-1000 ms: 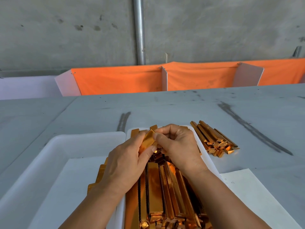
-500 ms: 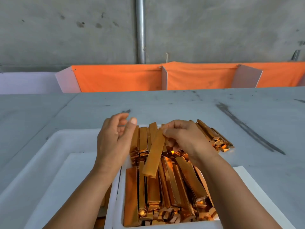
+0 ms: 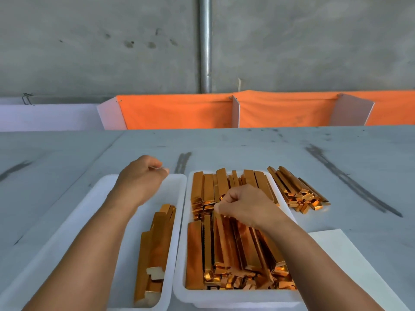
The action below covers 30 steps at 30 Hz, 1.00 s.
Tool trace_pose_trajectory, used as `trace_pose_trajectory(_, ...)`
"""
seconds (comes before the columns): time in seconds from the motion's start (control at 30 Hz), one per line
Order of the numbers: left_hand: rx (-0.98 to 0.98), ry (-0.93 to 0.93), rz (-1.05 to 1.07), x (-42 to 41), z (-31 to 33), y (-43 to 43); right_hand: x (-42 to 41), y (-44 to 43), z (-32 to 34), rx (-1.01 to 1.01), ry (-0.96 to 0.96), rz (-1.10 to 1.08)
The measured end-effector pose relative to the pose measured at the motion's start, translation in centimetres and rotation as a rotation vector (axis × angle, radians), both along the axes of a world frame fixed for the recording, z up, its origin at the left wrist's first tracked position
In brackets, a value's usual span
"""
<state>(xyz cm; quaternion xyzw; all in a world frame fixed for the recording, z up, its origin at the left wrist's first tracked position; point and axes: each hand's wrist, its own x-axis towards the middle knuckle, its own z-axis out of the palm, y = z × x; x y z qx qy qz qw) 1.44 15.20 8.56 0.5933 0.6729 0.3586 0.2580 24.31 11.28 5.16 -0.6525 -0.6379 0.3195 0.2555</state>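
Table lies open beyond the right tray; gold pile blocks its right flank

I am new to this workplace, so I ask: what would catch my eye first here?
Shiny gold boxes fill the right white tray, under the right hand. A few more lie in the left tray, and a bright orange cloth hangs behind the table.

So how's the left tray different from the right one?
The left tray holds only a small stack of gold boxes along its right wall, and most of its floor is bare. The right tray is packed with them in two rows. The left tray's stack is neat, while the right tray's boxes are jumbled in places, some tilted. Both trays are white and rectangular, side by side on the table.
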Motion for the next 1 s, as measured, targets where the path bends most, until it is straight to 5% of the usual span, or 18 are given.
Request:
trace_pose_trajectory(0.13,-0.370,0.459,-0.066,-1.4,-2.7,-0.5,0.1,0.4,-0.3,0.089,0.007,-0.067)
trace_pose_trajectory(0.3,-0.675,0.489,-0.084,-1.1,-5.9,-1.9,0.4,1.0,-0.6,0.203,0.032,-0.148)
trace_pose_trajectory(0.73,-0.339,0.344,-0.050,-2.3,-7.9,0.5,0.0,1.0,-2.6,0.326,0.135,-0.218)
trace_pose_trajectory(0.9,-0.036,0.104,0.125,-1.8,-7.4,0.8,0.1,0.8,-2.8,0.363,0.196,-0.205)
trace_pose_trajectory(1.0,-0.023,-0.440,0.140,-1.4,-5.1,0.6,0.3,0.8,-2.8,0.374,0.262,-0.186)
